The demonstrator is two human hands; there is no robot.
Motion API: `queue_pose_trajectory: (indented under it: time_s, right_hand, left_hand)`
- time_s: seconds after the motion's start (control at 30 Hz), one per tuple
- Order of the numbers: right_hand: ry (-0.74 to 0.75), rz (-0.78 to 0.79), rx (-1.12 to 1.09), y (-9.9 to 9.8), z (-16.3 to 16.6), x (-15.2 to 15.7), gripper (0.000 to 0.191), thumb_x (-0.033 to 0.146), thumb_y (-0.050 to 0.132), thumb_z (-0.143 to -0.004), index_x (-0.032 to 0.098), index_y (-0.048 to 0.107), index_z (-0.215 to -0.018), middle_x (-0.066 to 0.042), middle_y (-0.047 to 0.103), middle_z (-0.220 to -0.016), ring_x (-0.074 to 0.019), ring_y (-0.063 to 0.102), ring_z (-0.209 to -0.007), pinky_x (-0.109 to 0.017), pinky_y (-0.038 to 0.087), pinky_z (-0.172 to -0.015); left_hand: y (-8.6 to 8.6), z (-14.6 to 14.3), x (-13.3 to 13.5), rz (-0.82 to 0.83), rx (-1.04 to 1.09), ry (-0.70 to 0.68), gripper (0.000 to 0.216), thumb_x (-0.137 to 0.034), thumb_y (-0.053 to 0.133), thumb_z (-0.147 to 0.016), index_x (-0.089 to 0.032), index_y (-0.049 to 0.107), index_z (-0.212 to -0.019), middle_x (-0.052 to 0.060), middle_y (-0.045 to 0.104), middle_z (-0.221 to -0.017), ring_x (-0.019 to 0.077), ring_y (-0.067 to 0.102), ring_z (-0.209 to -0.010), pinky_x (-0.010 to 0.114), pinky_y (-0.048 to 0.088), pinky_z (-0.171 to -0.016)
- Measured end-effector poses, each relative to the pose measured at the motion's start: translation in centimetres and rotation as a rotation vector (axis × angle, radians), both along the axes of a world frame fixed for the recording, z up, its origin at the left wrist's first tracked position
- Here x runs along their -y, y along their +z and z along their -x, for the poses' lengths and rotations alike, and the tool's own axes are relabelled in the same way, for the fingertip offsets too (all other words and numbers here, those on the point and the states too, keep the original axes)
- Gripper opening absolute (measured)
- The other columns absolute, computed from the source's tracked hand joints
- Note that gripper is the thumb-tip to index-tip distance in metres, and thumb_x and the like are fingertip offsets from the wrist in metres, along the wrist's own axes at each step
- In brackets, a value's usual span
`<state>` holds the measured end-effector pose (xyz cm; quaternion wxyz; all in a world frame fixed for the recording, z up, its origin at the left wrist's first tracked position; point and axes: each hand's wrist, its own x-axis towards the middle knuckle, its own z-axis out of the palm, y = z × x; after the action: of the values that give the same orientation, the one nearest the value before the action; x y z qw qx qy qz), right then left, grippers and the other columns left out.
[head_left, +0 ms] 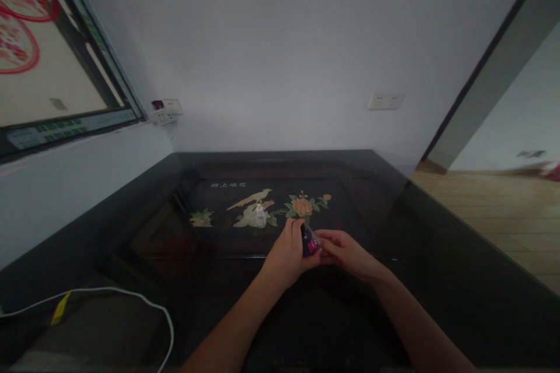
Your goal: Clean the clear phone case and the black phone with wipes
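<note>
A small dark box with pink markings [310, 241] is held up between my two hands, above the black tabletop. My left hand [289, 247] wraps round its left side, thumb underneath and fingers over the top. The fingers of my right hand [343, 250] are pinched together at the box's right edge; whether they grip the box itself or a flap of it is too small to tell. Just beyond my left hand, a small clear bottle [261, 215] stands upright on the table's painted bird-and-flower panel.
The glossy black table [210, 280] reaches to the white wall, which carries a socket plate [386, 101]. A white cable [131, 291] with a yellow tag [60, 309] curves across the lower left. A window [56, 52] is at the left, wooden floor [481, 204] at the right.
</note>
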<state>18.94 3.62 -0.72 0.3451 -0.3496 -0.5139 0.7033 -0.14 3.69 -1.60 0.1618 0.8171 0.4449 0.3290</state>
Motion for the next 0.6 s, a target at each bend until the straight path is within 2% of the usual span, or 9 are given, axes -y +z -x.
queue_pose_trajectory:
  time_s: [0.2,0.4,0.6]
  right_hand:
    - [-0.049,-0.030,0.065,0.3,0.3,0.1,0.046,0.051,0.077,-0.082,0.017,0.072,-0.112,-0.008,0.076,-0.100,-0.0201,0.074,-0.086,-0.042,0.057,-0.093]
    - [-0.109,-0.063,0.093,0.4,0.4,0.2,0.044,0.053,0.077,-0.082,0.018,0.074,-0.107,-0.007,0.078,-0.094,-0.0202,0.074,-0.083,-0.038,0.059,-0.085]
    - [-0.103,-0.085,0.096,0.7,0.6,0.4,0.044,0.054,0.077,-0.082,0.018,0.074,-0.107,-0.008,0.078,-0.098,-0.0216,0.075,-0.083,-0.039,0.060,-0.084]
  left_hand:
    - [-0.3,-0.2,0.2,-0.043,0.037,-0.027,0.063,-0.026,0.068,-0.085,-0.016,0.035,-0.139,0.015,0.048,-0.127,0.0296,0.055,-0.119,0.050,0.048,-0.104]
    - [0.4,-0.2,0.4,0.004,0.101,0.032,0.071,-0.028,0.075,-0.078,-0.018,0.038,-0.138,0.012,0.047,-0.127,0.0269,0.056,-0.115,0.045,0.052,-0.100]
    - [0.8,0.1,0.0,0.018,0.062,-0.003,0.061,-0.028,0.077,-0.078,-0.015,0.046,-0.128,0.013,0.049,-0.123,0.0272,0.057,-0.112,0.045,0.052,-0.098]
